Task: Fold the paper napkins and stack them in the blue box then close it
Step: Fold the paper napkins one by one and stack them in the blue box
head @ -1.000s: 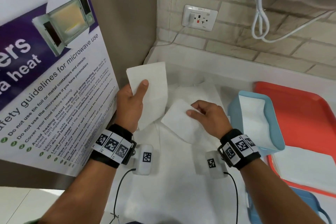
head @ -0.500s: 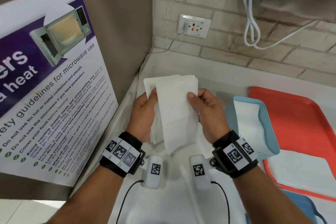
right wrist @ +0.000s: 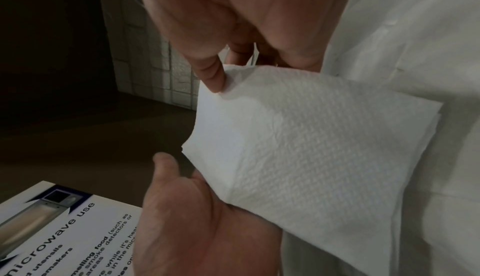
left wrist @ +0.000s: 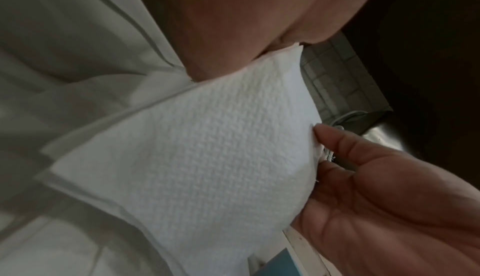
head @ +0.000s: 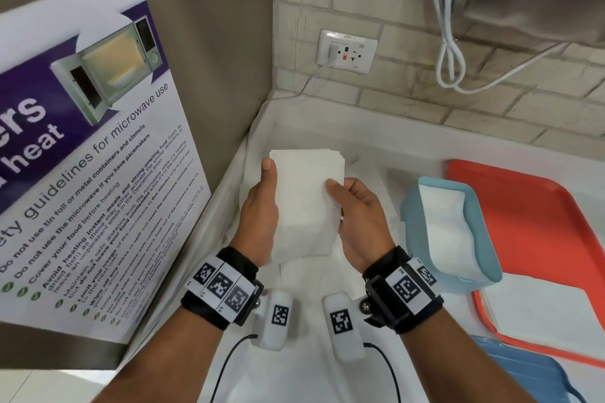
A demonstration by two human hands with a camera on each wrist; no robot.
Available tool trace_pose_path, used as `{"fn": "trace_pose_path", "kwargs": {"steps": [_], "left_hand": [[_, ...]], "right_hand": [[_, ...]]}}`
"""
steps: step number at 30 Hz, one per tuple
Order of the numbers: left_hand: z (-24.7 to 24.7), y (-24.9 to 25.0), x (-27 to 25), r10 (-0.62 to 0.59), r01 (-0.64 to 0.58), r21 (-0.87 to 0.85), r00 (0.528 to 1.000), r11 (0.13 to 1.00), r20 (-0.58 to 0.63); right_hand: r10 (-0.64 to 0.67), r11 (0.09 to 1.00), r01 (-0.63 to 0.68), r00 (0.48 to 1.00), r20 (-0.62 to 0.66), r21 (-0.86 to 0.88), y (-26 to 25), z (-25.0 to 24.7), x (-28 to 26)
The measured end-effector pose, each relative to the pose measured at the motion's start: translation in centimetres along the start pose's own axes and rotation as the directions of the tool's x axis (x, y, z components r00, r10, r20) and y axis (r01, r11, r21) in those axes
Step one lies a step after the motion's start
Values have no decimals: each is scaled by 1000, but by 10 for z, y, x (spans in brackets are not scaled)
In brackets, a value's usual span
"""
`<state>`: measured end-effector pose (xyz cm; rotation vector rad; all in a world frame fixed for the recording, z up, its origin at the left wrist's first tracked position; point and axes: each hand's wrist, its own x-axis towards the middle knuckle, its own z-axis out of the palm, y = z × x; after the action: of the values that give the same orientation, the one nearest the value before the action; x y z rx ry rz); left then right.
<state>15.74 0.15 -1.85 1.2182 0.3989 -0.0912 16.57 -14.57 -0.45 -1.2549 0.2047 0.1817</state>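
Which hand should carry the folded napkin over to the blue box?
Right, probably. Both hands hold the napkin, the left hand on its left edge and the right hand on its right edge. The blue box stands open just beyond the right hand; the left would have to cross over.

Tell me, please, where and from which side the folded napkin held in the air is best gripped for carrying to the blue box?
Probably its long side edges. The folded napkin stands upright and limp, so the left hand and right hand pinching opposite edges, thumbs in front, keep the layers together.
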Motion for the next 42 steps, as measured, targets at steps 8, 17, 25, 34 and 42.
{"fn": "trace_pose_path", "kwargs": {"steps": [8,17,25,34,42], "left_hand": [[0,-1,-3,273,-291,133,953,948,134],[-5,21,5,308,-307,-42,951,951,8],[-16,30,17,474,-471,50,873,881,-119],[-28,23,21,469,-466,55,868,883,-161],[-33,21,21,456,-455,50,870,889,-188]], "right_hand": [[-24,999,24,1000,12,-44,0,-1,2],[106,950,-10,951,291,-311,10,-28,3],[34,580,84,991,128,-810,23,-73,25],[67,345,100,989,131,-933,43,-82,37],[117,139,-39,993,-23,-989,50,-45,56]]}}
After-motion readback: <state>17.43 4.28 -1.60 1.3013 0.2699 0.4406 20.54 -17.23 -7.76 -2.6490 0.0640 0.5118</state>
